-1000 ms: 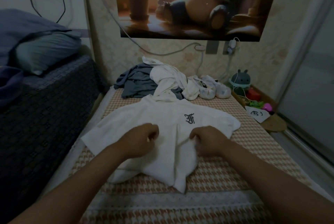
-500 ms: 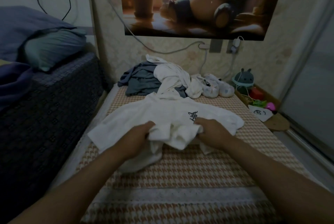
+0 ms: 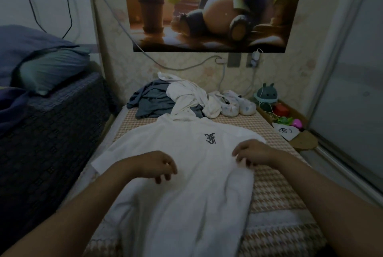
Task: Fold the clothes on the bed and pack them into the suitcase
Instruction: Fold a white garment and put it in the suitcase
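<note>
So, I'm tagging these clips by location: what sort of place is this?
Most likely a bedroom: a white short-sleeved T-shirt lies spread on a houndstooth-patterned bed cover, a teal pillow rests on the dark raised bed at left, and a cartoon poster hangs on the wall.

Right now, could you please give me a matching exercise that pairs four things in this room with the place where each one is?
Things:
1. shirt
2. grey garment
3. pillow
4. poster

Places:
A. hanging on the far wall
B. spread flat on the near part of the mat
C. crumpled in the pile at the far end of the mat
D. on the dark bed at the left

Pairs: 1-B, 2-C, 3-D, 4-A
</note>
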The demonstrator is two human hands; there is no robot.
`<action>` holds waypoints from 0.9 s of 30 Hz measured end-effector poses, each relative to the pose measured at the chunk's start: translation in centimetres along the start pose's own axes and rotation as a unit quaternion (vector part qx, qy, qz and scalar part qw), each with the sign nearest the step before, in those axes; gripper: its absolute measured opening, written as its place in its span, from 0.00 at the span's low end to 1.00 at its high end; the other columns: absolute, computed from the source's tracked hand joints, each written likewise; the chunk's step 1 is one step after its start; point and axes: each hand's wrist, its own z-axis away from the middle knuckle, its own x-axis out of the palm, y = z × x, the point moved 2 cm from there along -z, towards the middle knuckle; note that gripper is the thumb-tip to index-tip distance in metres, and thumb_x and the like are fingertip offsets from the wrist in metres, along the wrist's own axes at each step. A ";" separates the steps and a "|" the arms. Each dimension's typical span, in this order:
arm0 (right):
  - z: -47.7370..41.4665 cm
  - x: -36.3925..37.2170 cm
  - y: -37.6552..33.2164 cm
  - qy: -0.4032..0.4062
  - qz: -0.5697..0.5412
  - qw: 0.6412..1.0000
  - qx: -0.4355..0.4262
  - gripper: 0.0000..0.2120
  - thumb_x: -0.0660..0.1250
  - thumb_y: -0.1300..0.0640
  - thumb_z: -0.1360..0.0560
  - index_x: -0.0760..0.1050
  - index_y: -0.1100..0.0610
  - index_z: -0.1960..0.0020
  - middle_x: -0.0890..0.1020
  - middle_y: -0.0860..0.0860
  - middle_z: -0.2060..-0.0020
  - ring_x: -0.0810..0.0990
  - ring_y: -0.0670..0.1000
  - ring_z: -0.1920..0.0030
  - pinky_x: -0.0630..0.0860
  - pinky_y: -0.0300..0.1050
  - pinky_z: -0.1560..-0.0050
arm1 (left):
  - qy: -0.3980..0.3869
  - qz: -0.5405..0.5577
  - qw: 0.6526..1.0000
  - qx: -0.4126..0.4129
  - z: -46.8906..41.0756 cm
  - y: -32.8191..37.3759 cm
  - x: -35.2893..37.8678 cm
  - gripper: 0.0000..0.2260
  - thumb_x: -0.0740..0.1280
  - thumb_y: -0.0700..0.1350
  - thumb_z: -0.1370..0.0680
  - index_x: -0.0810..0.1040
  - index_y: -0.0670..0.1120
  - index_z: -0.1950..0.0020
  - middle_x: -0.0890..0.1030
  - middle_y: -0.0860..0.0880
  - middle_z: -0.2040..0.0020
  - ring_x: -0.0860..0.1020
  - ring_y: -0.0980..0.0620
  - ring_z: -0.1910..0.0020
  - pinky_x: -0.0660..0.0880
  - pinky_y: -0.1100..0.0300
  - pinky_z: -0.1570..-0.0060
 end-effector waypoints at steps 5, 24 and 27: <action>-3.3 -1.6 4.3 0.194 0.107 0.975 0.022 0.08 0.63 0.61 0.26 0.77 0.48 0.55 0.79 0.50 0.48 0.77 0.50 0.50 0.76 0.46 0.49 | 0.116 -0.086 0.980 0.139 -4.3 4.6 2.6 0.09 0.64 0.47 0.21 0.79 0.55 0.43 0.79 0.56 0.50 0.77 0.59 0.53 0.72 0.68 0.55; -13.5 -5.6 11.3 0.312 -0.119 0.939 0.087 0.09 0.59 0.51 0.21 0.74 0.54 0.54 0.78 0.56 0.49 0.77 0.59 0.48 0.75 0.49 0.47 | 0.227 -0.109 0.964 0.087 -22.8 15.3 7.8 0.11 0.64 0.52 0.23 0.75 0.46 0.59 0.78 0.49 0.60 0.76 0.51 0.60 0.68 0.58 0.61; -14.2 -5.3 12.8 0.253 0.070 0.957 0.119 0.24 0.59 0.40 0.24 0.68 0.51 0.32 0.69 0.57 0.33 0.67 0.60 0.34 0.65 0.56 0.33 | 0.271 -0.101 0.956 0.056 -22.0 12.8 6.0 0.17 0.56 0.59 0.24 0.76 0.48 0.52 0.78 0.49 0.54 0.76 0.52 0.55 0.71 0.57 0.54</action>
